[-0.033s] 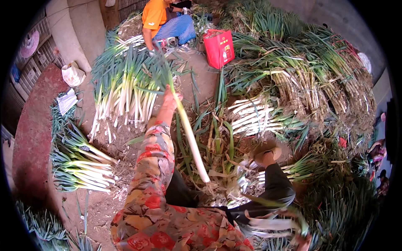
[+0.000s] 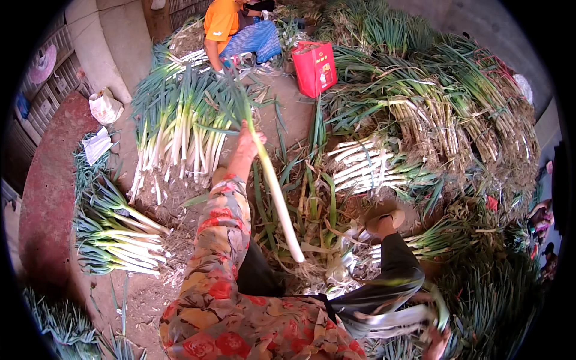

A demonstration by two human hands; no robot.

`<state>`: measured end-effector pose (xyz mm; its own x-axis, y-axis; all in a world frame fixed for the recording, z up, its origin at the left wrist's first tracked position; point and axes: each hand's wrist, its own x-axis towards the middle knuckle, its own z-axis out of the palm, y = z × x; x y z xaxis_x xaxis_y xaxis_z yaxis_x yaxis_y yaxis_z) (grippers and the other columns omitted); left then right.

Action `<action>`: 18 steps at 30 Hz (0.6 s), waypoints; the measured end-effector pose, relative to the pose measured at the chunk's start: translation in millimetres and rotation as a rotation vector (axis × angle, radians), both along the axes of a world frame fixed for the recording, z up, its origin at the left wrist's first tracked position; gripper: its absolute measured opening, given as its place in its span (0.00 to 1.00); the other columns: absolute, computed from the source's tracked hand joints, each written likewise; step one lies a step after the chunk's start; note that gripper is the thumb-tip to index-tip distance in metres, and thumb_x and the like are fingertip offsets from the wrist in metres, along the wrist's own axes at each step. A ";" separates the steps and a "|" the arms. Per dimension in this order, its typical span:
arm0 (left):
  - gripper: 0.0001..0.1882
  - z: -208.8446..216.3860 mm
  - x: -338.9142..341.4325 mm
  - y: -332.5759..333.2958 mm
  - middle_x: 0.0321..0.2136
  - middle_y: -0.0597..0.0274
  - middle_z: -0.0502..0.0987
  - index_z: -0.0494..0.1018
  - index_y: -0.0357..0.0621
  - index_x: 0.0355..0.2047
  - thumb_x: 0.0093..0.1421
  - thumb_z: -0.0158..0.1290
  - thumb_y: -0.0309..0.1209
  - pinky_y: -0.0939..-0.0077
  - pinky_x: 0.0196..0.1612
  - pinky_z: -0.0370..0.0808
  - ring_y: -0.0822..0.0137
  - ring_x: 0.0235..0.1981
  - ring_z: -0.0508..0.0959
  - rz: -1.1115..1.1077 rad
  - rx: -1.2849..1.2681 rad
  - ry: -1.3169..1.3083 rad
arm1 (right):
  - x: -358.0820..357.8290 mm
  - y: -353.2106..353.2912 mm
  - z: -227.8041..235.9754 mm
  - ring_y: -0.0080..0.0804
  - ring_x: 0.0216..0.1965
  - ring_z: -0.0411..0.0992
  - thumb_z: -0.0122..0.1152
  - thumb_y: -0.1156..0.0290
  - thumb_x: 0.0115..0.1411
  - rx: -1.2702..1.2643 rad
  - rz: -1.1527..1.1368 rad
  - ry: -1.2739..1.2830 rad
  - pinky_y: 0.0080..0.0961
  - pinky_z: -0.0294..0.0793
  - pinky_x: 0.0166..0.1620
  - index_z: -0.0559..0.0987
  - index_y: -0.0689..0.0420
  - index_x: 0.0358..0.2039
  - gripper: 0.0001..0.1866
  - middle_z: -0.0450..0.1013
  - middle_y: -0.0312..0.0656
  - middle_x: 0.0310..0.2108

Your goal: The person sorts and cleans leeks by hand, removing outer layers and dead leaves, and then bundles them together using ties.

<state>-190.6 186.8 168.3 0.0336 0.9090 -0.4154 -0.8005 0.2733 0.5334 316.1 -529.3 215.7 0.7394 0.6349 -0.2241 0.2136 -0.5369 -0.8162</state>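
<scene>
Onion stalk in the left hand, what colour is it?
The onion stalk is white low down, green at the top, clearest in the head view.

Ahead of me: a person in an orange top [image 2: 220,25], blue patterned cloth [image 2: 255,43] over the knees. Just to their right, a red bag [image 2: 315,70] stands upright. On my left I see a pale pillar [image 2: 113,45], a white bag [image 2: 105,109] by its foot, a white sheet [image 2: 97,146] nearer me, reddish ground [image 2: 45,186] alongside, a pink hat [image 2: 43,65] against the slatted wall [image 2: 45,107].
</scene>
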 end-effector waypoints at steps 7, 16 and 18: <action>0.26 43.4 65.8 -42.8 0.15 0.66 0.58 0.59 0.47 0.22 0.43 0.62 0.51 0.85 0.13 0.57 0.75 0.13 0.58 -0.301 0.117 -0.356 | -143.5 314.3 -32.9 0.28 0.25 0.69 0.55 0.61 0.54 0.265 0.186 -0.121 0.22 0.66 0.22 0.73 0.60 0.36 0.15 0.70 0.41 0.26; 0.38 72.0 64.5 -80.3 0.33 0.44 0.72 0.63 0.38 0.44 0.53 0.39 0.65 0.58 0.43 0.69 0.58 0.31 0.71 -0.397 0.448 -0.415 | -279.2 398.9 -27.0 0.30 0.30 0.72 0.56 0.63 0.57 0.302 0.883 0.461 0.26 0.72 0.33 0.69 0.62 0.40 0.17 0.72 0.43 0.29; 0.39 81.4 70.7 -88.3 0.32 0.46 0.72 0.64 0.38 0.44 0.53 0.38 0.65 0.57 0.42 0.69 0.58 0.31 0.71 -0.434 0.466 -0.385 | -297.7 399.9 -18.4 0.24 0.26 0.71 0.55 0.64 0.58 0.205 0.868 0.792 0.21 0.72 0.28 0.70 0.62 0.37 0.15 0.71 0.38 0.24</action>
